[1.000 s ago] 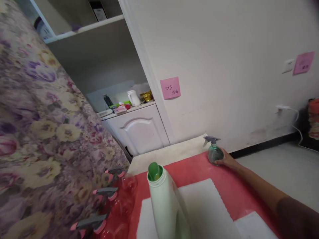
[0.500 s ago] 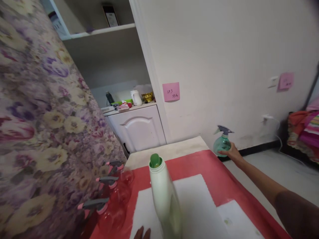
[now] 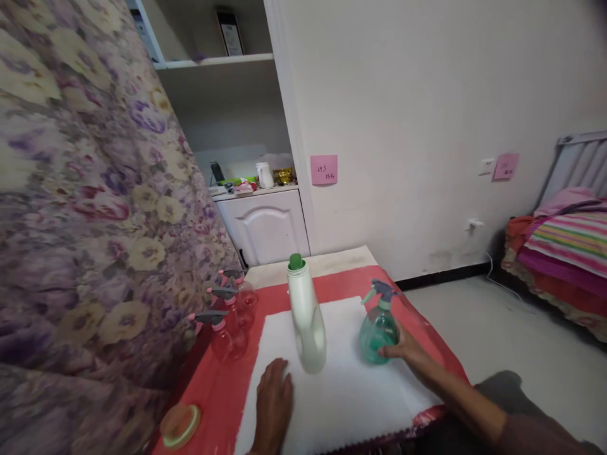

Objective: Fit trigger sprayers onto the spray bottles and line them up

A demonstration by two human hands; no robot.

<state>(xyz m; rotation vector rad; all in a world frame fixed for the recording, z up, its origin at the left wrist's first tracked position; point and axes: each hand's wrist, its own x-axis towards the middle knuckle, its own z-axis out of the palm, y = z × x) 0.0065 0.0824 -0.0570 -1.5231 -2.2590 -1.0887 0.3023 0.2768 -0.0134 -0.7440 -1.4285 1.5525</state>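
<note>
My right hand [image 3: 401,347] grips a translucent green spray bottle [image 3: 377,335] with a dark grey trigger head, over the right part of a white sheet [image 3: 341,404]. Whether the bottle's base touches the sheet, I cannot tell. My left hand [image 3: 274,398] rests on the sheet's left side, fingers stretched forward and holding nothing. Just beyond it stands a tall pale green jug-like bottle [image 3: 303,309] with an uncapped neck and a green spout. To the left, several clear spray bottles [image 3: 230,341] with pink collars and grey triggers stand in a row.
A round lid-like piece with a pale green rim [image 3: 183,426] lies at the near left of the red cloth [image 3: 218,398]. A floral curtain [image 3: 118,221] hangs on the left. Behind the table are a cabinet [image 3: 270,221] and a wall; a bed [image 3: 564,246] stands far right.
The green spray bottle in my right hand has come from beyond the table's right edge leftward and nearer, over the white sheet. The view has shifted, showing more of my left hand.
</note>
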